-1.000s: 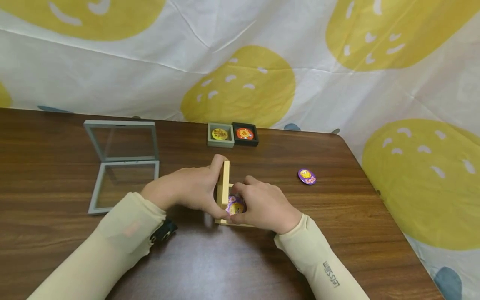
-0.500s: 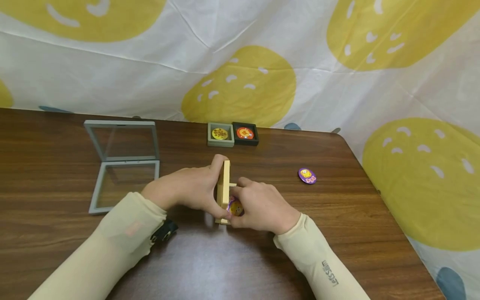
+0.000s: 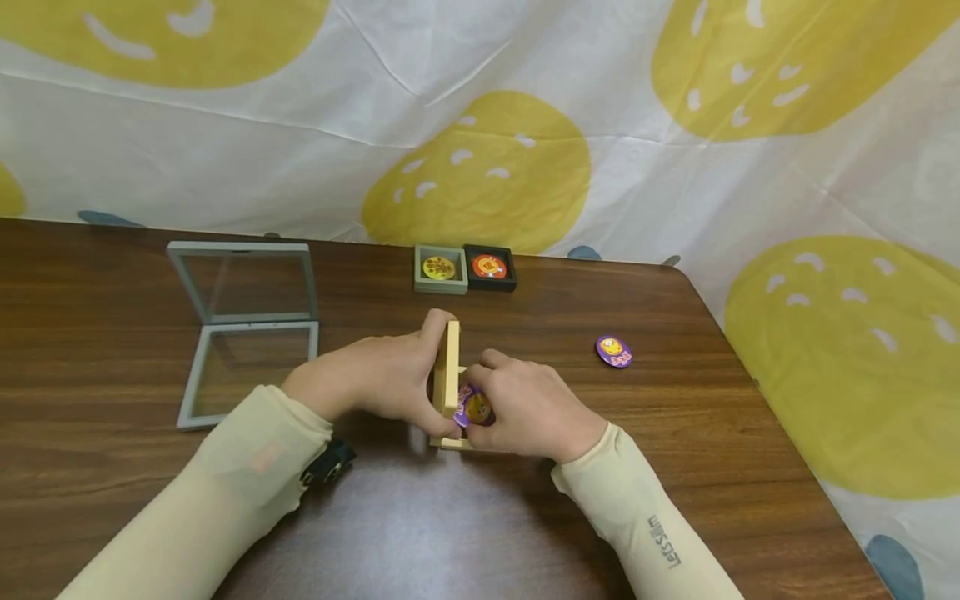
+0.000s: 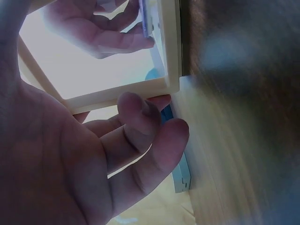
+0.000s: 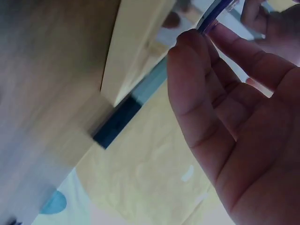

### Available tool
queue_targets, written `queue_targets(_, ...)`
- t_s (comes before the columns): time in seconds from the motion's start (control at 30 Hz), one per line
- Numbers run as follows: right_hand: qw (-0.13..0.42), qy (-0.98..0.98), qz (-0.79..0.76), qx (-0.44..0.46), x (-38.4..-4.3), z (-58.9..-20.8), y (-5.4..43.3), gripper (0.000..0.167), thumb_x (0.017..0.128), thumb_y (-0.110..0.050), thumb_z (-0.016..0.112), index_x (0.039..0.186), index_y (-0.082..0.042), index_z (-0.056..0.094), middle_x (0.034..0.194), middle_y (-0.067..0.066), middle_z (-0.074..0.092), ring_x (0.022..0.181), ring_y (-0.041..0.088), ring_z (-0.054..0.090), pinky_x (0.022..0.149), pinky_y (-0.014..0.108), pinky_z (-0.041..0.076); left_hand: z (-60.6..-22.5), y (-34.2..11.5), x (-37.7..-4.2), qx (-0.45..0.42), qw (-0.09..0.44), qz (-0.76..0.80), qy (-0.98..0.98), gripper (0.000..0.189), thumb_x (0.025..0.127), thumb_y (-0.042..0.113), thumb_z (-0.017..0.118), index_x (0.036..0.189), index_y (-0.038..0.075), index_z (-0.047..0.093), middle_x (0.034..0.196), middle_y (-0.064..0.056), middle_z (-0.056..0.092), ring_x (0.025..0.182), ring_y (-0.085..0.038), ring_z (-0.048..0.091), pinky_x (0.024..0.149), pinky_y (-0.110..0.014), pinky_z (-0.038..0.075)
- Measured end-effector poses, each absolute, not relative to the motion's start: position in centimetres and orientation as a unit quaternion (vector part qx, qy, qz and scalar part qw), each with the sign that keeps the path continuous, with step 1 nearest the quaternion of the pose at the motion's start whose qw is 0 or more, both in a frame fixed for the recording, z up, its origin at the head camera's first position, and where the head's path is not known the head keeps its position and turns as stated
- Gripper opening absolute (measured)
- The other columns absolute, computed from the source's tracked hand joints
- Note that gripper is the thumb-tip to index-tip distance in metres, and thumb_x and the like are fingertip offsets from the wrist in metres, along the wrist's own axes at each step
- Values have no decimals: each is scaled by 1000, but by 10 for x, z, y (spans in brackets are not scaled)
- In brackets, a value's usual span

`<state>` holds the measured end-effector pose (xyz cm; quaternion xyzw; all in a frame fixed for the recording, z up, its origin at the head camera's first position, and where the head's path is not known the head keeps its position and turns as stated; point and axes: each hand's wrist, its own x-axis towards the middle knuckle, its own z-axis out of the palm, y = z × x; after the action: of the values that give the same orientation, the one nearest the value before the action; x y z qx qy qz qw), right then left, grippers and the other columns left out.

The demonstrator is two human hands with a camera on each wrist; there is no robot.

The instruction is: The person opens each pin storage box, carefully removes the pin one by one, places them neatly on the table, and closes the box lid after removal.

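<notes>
My left hand (image 3: 382, 375) holds the raised half of a pale yellow hinged display frame (image 3: 452, 362), thumb at the near side and fingers at the far side. A clear panel fills that half in the left wrist view, inside its pale rim (image 4: 117, 91). The other half lies flat on the table, mostly hidden under my right hand (image 3: 536, 408). Between thumb and fingertips the right hand pinches a round purple badge (image 3: 478, 407) with a yellow cartoon figure, tilted, close over the flat half. Seen edge-on, the badge (image 5: 214, 11) shows at the fingertips in the right wrist view.
A second purple badge (image 3: 613, 352) lies to the right. At left stands a large grey display frame (image 3: 258, 318), hinged open. Toward the back, a small grey frame (image 3: 442, 289) and a black one (image 3: 512, 272) each hold a badge. A patterned cloth (image 3: 285, 167) hangs behind the table.
The pinched badge has turned and shifted slightly within the right fingers, which have moved a little over the flat half. The left hand and raised half stay put.
</notes>
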<state>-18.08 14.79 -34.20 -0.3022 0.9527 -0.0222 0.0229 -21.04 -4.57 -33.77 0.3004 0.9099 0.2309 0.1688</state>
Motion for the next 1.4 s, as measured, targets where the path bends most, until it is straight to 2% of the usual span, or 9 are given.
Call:
queue_targets(0.23,32,968,-11,-249,-191,-331,170,46,68,-29,71,112,-18,64,96,-5,55,68,11,54,54,29,42,-338,-46,-210,300,162,234,910,101,61,55,79,130,14,16,100,-7,62,77,-16,60,71,-33,49)
queue_targets(0.47,12,982,-18,-189,-205,-323,208,50,70,-26,72,117,-12,64,105,3,60,82,18,60,70,38,51,-337,-46,-209,302,163,232,910,98,61,57,78,126,15,17,99,-6,61,76,-17,60,72,-33,50)
queue_targets(0.73,35,994,-42,-90,-215,-307,265,51,77,-23,68,125,-8,59,116,13,59,94,26,58,77,44,47,-337,-45,-210,304,168,237,907,99,62,56,78,127,15,17,101,-7,61,77,-17,60,73,-33,49)
queue_targets(1.03,70,996,-61,-17,-221,-309,316,52,80,-22,64,127,0,56,115,23,62,104,33,55,84,50,45,-340,-48,-211,296,169,239,909,102,61,57,78,129,14,16,99,-9,63,76,-18,61,75,-35,50)
queue_targets(1.4,61,997,-57,-1,-224,-315,326,50,78,-21,64,123,0,57,114,24,62,102,35,55,83,51,45,-341,-47,-213,300,172,241,907,100,61,57,79,126,14,17,98,-9,62,75,-18,60,72,-33,49)
